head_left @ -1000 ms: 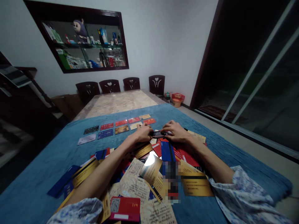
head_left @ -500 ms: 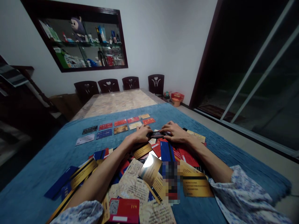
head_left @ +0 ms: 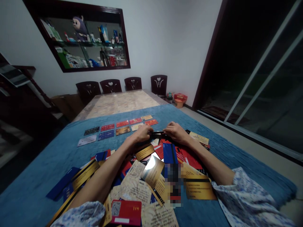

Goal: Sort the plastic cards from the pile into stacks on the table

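Between my two hands a dark card [head_left: 157, 132] is pinched by its short ends and seen almost edge-on. My left hand [head_left: 143, 133] grips its left end, and my right hand [head_left: 174, 131] has its right end; both sets of fingers are closed. Below them spreads a loose heap of cards: a gold card [head_left: 145, 153], a blue card [head_left: 169, 153], cream cards with printed text [head_left: 132, 192] and a red card with a QR code [head_left: 126, 212]. Beyond my left hand, several cards lie in two rows, among them a blue card [head_left: 106, 135] and a black card [head_left: 92, 130].
A blue cloth [head_left: 47, 167] covers the near part of the table, whose marbled top [head_left: 123, 101] shows behind. Dark chairs [head_left: 110, 86] stand along the far side. An orange bucket [head_left: 179, 102] is on the floor, near a sliding glass door [head_left: 255, 78] at right.
The dark card was lying flatter with its printed face showing; now it is lifted and tilted to nearly edge-on. My fingers have closed on its ends.
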Motion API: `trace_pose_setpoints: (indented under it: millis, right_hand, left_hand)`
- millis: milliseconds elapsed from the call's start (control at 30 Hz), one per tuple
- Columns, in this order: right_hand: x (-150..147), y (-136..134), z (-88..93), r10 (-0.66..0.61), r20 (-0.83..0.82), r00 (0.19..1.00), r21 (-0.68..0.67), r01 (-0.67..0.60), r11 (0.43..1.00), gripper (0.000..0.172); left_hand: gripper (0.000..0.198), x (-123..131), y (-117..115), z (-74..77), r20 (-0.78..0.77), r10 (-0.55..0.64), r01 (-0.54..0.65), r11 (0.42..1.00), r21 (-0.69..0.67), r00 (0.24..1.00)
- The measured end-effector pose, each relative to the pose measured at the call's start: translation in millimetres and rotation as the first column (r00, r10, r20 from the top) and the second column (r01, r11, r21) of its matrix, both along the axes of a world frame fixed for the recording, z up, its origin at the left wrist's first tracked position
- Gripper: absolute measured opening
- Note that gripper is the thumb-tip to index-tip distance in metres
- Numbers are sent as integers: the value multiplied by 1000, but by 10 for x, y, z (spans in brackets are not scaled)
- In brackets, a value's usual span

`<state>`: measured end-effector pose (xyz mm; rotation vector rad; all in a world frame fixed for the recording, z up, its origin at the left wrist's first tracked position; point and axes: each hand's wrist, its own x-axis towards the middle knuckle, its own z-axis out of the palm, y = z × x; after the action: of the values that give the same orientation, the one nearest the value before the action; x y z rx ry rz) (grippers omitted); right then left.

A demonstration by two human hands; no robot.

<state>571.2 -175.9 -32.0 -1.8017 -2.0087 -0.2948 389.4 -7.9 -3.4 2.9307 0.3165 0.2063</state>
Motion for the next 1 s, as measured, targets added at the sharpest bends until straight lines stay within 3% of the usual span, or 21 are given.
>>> trace_pose_setpoints:
  millis: [267,400,700,833,1000]
  right_hand:
    - [-64,57,-53,-148,-59,987,54,151,987,23]
    - [-118,60,-35,-194,-107,975,61,201,978,34]
    - [-141,50,-35,-190,-80,979,6,191,982,46]
    - [-139,51,-46,-194,-57,979,-22,193,981,53]
    - [-138,50,-42,-188,-35,982,-34,186,982,55]
  left_hand:
    - [22,27,13,-31,170,47,-43,999,-30,984]
    - [26,33,-1,-41,188,63,-54,997,-50,980]
    - [47,37,-81,-123,201,94,-82,994,-69,975]
    - [45,19,-118,-126,146,174,-172,985,-25,974]
    - [38,11,-150,-118,93,189,-191,981,12,978]
